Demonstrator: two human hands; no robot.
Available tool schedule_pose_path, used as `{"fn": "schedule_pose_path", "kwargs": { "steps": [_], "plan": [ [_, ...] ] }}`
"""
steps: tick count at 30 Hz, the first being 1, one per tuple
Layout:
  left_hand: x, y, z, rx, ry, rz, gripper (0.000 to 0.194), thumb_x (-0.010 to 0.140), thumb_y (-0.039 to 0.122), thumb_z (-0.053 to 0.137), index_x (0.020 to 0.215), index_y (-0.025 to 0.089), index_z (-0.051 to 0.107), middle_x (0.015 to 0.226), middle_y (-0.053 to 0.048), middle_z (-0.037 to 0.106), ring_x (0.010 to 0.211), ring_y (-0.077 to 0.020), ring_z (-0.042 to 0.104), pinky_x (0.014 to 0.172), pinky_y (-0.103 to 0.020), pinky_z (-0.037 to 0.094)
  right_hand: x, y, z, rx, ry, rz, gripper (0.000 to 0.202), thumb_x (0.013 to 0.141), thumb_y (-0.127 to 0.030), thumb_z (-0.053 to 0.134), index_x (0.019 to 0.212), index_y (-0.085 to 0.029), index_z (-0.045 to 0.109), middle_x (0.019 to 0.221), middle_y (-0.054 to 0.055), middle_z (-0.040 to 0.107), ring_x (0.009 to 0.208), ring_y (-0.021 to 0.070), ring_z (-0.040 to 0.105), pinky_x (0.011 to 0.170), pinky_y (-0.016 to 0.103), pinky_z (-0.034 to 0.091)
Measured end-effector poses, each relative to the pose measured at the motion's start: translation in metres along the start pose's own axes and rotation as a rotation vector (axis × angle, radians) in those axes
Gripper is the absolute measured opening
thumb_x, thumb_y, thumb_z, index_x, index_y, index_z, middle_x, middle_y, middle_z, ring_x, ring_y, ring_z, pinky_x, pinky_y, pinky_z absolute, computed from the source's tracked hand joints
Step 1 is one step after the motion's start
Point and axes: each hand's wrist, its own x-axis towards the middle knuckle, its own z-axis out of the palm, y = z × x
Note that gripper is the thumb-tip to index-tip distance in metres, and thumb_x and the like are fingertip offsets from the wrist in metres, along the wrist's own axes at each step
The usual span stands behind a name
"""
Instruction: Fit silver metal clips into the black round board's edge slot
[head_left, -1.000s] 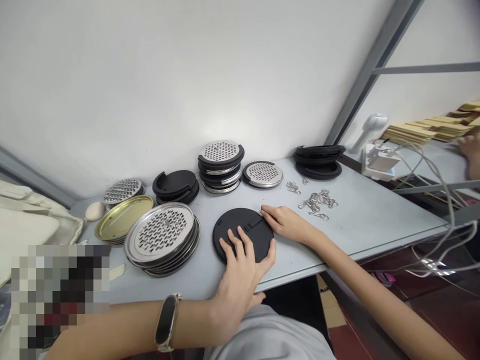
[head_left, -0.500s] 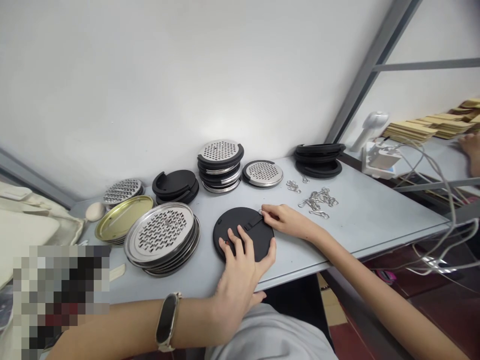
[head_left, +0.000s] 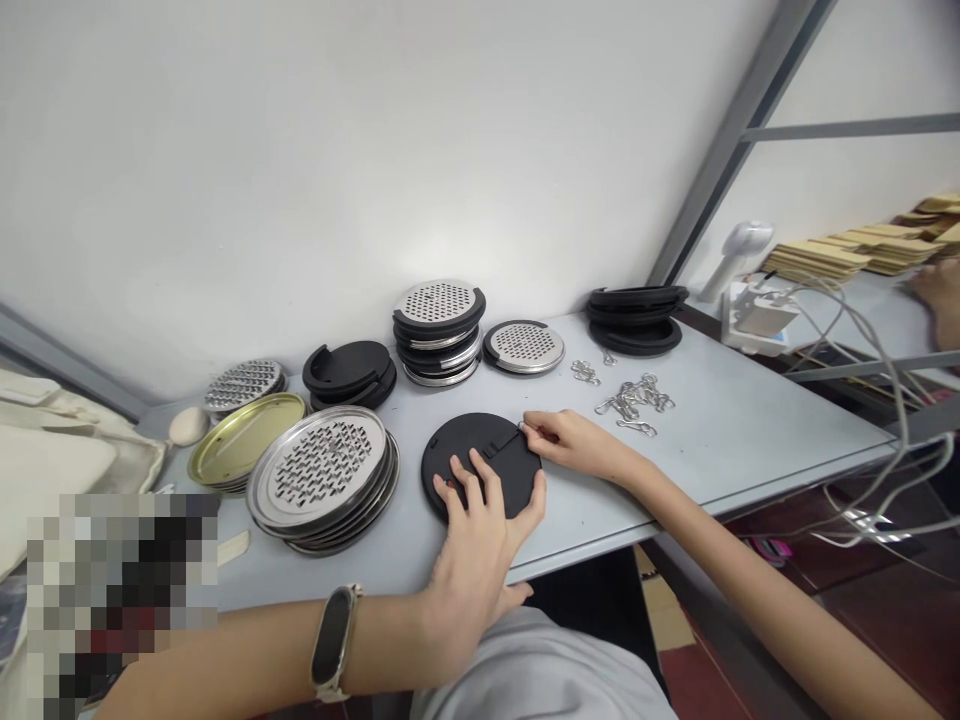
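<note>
A round black disc (head_left: 466, 437) lies on the grey table close to its front edge. My left hand (head_left: 480, 530), with a watch on the wrist, rests on the disc with its fingers spread. At the disc's upper right edge, my right hand (head_left: 551, 437) pinches a small metal hook, mostly hidden by the fingers, beside a slot in the disc. Loose metal hooks (head_left: 636, 397) lie behind and to the right of that hand. Left of the disc stands a stack of round metal graters (head_left: 330, 465).
Gold lids (head_left: 244, 440), black holders (head_left: 349, 370) and a tall grater stack (head_left: 439, 305) stand along the wall. More black rings (head_left: 637, 320) are at the back right. Beyond the frame post are a charger with cables (head_left: 761, 315), wooden pieces (head_left: 817, 257) and another person's hand (head_left: 941, 290).
The black disc has shifted slightly left under my left hand. My right hand stays pinched at its edge, with the disc's edge slightly farther from it.
</note>
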Motion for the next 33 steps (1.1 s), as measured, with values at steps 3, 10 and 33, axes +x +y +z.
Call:
{"fn": "schedule_pose_path", "kwargs": {
  "steps": [3, 10, 33],
  "plan": [
    [-0.0001, -0.0003, -0.0005, -0.002, 0.003, 0.000, 0.119, 0.055, 0.074, 0.063, 0.145, 0.026, 0.002, 0.137, -0.029, 0.034, 0.119, -0.0523, 0.036, 0.089, -0.068, 0.026, 0.0001, -0.0010, 0.0004, -0.019, 0.005, -0.007, 0.026, 0.092, -0.028, 0.036, 0.067, -0.021, 0.038, 0.051, -0.007, 0.039, 0.046, 0.0094, 0.035, 0.050, 0.022, 0.027],
    [-0.0006, 0.0006, 0.0005, 0.004, 0.022, 0.003, 0.121, 0.053, 0.075, 0.064, 0.145, 0.026, 0.002, 0.137, -0.028, 0.035, 0.119, -0.0506, 0.037, 0.089, -0.067, 0.026, 0.0015, -0.0032, 0.0029, -0.072, 0.038, 0.005, 0.028, 0.097, -0.030, 0.028, 0.077, -0.021, 0.045, 0.055, -0.003, 0.047, 0.050, 0.0126, 0.046, 0.054, 0.023, 0.031],
    [-0.0047, -0.0007, -0.0015, 0.062, 0.006, 0.022, 0.117, 0.061, 0.074, 0.058, 0.144, 0.024, -0.007, 0.136, -0.030, 0.035, 0.119, -0.0537, 0.036, 0.089, -0.068, 0.026, 0.0030, -0.0034, 0.0046, -0.108, 0.015, -0.007, 0.027, 0.097, -0.029, 0.029, 0.075, -0.021, 0.041, 0.054, -0.004, 0.044, 0.048, 0.0122, 0.044, 0.053, 0.022, 0.029]
  ]
}}
